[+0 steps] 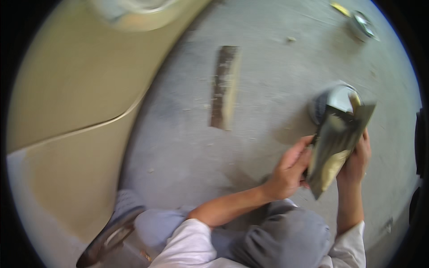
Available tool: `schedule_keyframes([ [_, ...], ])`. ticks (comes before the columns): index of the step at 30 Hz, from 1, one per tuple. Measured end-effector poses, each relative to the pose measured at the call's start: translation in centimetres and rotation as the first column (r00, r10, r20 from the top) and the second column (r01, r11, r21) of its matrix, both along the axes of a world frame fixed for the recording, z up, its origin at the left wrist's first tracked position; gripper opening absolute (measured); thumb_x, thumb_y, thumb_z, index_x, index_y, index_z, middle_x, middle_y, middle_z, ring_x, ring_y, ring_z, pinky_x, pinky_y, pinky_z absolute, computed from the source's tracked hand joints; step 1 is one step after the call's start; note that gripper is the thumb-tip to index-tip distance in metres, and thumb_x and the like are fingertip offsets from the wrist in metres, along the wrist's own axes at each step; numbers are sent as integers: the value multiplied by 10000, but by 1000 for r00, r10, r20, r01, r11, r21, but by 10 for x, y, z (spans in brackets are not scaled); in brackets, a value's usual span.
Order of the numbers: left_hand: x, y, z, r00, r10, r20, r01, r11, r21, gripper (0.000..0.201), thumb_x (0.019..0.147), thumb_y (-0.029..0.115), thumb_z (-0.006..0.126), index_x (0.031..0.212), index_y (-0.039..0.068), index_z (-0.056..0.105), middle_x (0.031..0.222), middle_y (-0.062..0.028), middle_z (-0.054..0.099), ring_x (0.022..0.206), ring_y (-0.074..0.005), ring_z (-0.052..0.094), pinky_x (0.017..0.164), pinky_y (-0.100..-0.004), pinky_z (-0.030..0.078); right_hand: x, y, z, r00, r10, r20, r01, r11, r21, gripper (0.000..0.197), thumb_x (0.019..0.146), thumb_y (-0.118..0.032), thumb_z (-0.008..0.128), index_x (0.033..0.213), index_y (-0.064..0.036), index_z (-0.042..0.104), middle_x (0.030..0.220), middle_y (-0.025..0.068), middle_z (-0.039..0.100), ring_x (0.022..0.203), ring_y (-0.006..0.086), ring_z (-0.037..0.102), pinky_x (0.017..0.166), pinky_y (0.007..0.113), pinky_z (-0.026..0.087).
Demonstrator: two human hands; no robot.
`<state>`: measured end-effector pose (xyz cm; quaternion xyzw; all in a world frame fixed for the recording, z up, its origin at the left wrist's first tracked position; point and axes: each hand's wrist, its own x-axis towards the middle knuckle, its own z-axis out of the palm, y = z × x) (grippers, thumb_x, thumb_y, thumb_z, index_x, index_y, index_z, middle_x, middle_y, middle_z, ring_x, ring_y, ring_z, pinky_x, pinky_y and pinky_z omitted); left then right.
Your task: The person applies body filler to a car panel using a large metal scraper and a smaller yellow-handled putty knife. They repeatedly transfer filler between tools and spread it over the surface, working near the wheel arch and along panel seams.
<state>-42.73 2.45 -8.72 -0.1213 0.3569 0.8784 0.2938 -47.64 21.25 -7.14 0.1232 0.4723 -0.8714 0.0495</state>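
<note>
A grey metal putty blade (337, 138) is tilted up between my hands, a smear of cream filler (333, 169) on its lower face. My right hand (356, 158) grips it from the right, its fingers partly hidden behind the metal. My left hand (292, 167) is closed at the left side, where a dark edge shows; whether that is a second blade I cannot tell. Just beyond the blade stands an open tin (333, 98) with a pale inside, partly covered by the metal. The blade and hands are slightly blurred.
A beige vehicle body panel (76, 94) curves along the left. On the concrete floor (263, 76) lies a long strip (225, 87), dark brown and cream, among pale crumbs. Far right are a small round tin (364, 26) and a yellow piece (340, 9). My bent knee (299, 236) is below.
</note>
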Motion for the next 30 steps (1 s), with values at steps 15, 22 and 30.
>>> schedule_keyframes([
  [15,-35,-12,0,767,-137,-627,-357,721,-594,391,1072,136,481,1276,-195,519,674,-242,568,584,-328,617,583,-412,455,10,52,-81,980,199,-12,-124,652,748,495,1017,-93,638,1475,56,522,1339,92,664,1191,134,598,1052,279,442],
  [22,-48,-30,-14,838,-50,-543,-455,483,-748,367,1086,169,481,1303,-121,541,703,-227,599,657,-293,633,643,-408,484,35,18,-44,925,332,187,-380,785,489,465,1001,-30,611,1453,54,546,1259,43,675,1135,93,601,999,254,463],
  [30,-21,-15,-11,950,292,-109,-311,880,-359,477,1084,255,502,1476,-6,426,924,-24,534,846,-93,556,732,-238,471,24,-36,6,564,598,-570,213,561,800,311,1001,-301,664,1159,-34,648,1186,166,656,1142,351,638,1119,672,409],
])
